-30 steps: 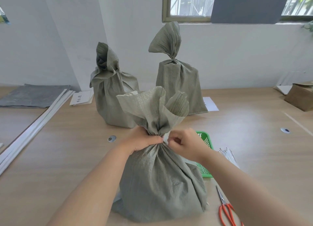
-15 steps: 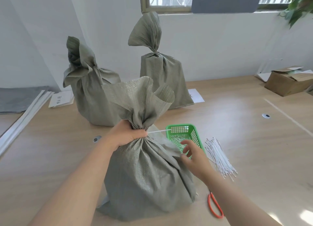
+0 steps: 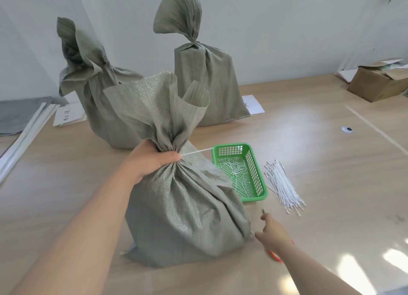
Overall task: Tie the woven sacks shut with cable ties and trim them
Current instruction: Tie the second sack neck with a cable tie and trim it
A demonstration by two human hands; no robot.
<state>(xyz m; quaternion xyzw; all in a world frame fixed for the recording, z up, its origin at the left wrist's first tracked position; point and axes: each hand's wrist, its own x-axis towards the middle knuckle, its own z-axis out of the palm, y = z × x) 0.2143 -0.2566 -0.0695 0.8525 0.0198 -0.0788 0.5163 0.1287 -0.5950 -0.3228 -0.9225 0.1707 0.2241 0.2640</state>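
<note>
The grey-green woven sack [image 3: 183,208] stands on the table right in front of me. My left hand [image 3: 152,160] grips its gathered neck. A white cable tie [image 3: 195,151] circles the neck, and its long tail sticks out to the right. My right hand [image 3: 273,233] is low beside the sack's right bottom corner, fingers spread over the orange-handled scissors [image 3: 276,256] lying on the table; no grip shows. Further right is a bundle of white cable ties [image 3: 284,186].
A green basket [image 3: 254,197] with cut tie ends sits right of the sack. Two more sacks stand behind, one at the left [image 3: 103,113] and one at the centre [image 3: 207,82]. A cardboard box [image 3: 379,85] is far right; flat grey sacks [image 3: 17,115] far left.
My right hand let go of the tie's tail at the neck and dropped down to the scissors. My left hand kept its hold on the neck. The view swung right and down.
</note>
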